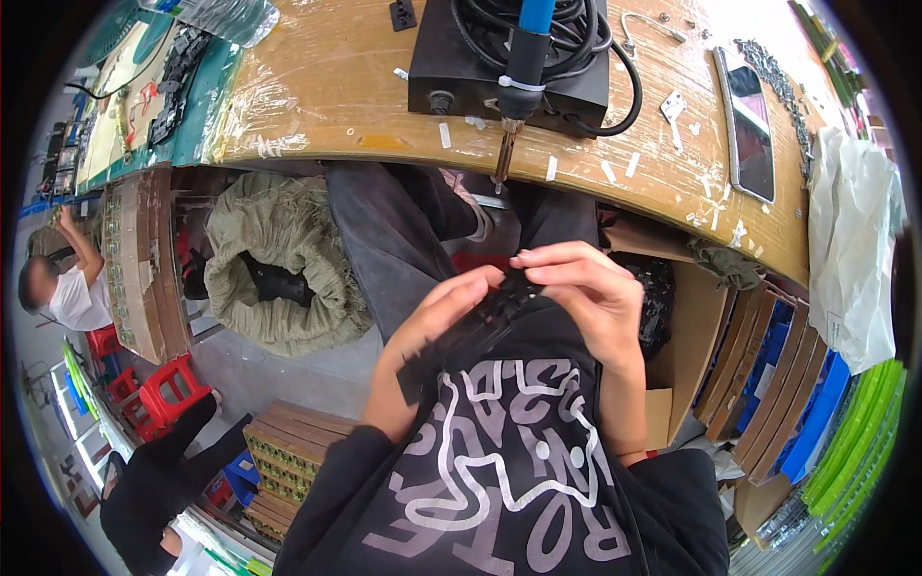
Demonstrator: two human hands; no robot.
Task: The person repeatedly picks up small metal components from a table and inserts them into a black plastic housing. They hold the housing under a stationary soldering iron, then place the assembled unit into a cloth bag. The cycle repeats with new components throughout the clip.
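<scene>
Black, blurred small parts (509,300) sit between the fingers (576,272) of the left hand (442,312) and right hand (603,296), both closed on them, short of the near edge of the worktop (317,106); open room separates the left forearm (391,384) from the green sack (331,298).

- on table (317,96): box (469,98), phone (749,134) to right
- left of legs (379,226): sack (288,324)
- right of legs: carton (701,331)
- before shirt (519,451): left hand (444,312), right hand (594,288)
</scene>
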